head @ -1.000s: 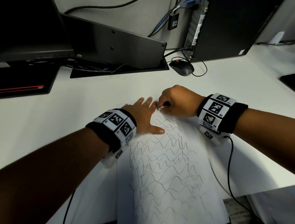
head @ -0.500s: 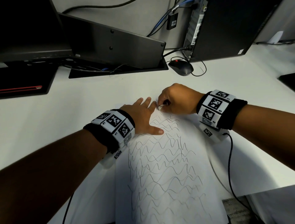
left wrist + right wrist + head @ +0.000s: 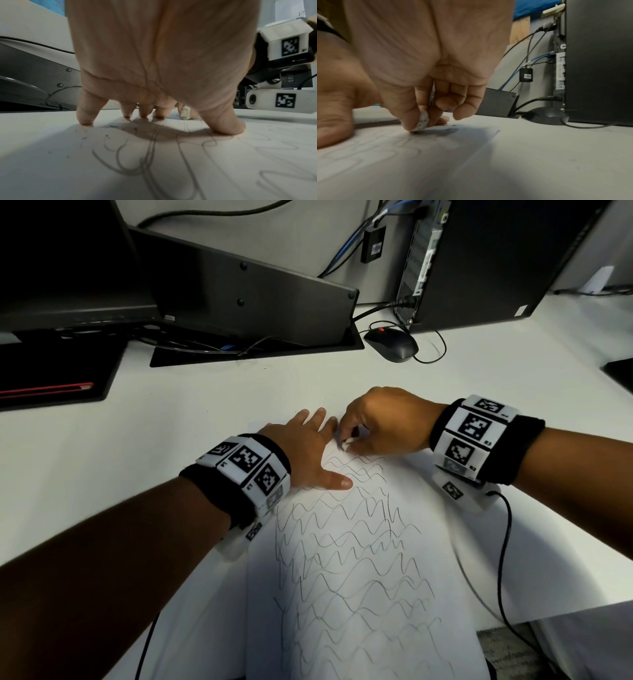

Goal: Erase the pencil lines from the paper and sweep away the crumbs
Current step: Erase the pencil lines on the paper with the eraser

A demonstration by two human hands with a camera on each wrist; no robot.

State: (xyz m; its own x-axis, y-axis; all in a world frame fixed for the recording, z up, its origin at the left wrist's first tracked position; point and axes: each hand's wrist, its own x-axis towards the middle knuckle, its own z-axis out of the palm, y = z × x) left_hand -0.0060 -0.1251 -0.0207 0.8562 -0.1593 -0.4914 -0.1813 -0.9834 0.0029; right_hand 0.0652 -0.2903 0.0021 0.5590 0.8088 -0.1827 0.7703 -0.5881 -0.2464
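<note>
A white sheet of paper (image 3: 428, 542) lies on the desk, covered with wavy pencil lines (image 3: 346, 559). My left hand (image 3: 308, 446) lies flat with spread fingers on the sheet's top left part, fingertips (image 3: 85, 120) pressing down. My right hand (image 3: 383, 426) pinches a small white eraser (image 3: 346, 444) between thumb and fingers and holds its tip on the paper near the top edge, just right of the left fingers. The eraser (image 3: 423, 121) looks grey and worn; the eraser (image 3: 185, 114) also shows behind the left fingers. Dark crumbs (image 3: 109, 127) lie near the left fingertips.
A black mouse (image 3: 392, 345) with its cable sits beyond the paper. A computer tower (image 3: 496, 258) stands at the back right, a monitor base (image 3: 239, 302) and dark pad (image 3: 51, 378) at the back left. Wrist cables (image 3: 503, 559) trail over the near desk edge.
My right hand has shifted the eraser slightly left and toward me along the top of the sheet. The left hand has stayed pressed in place.
</note>
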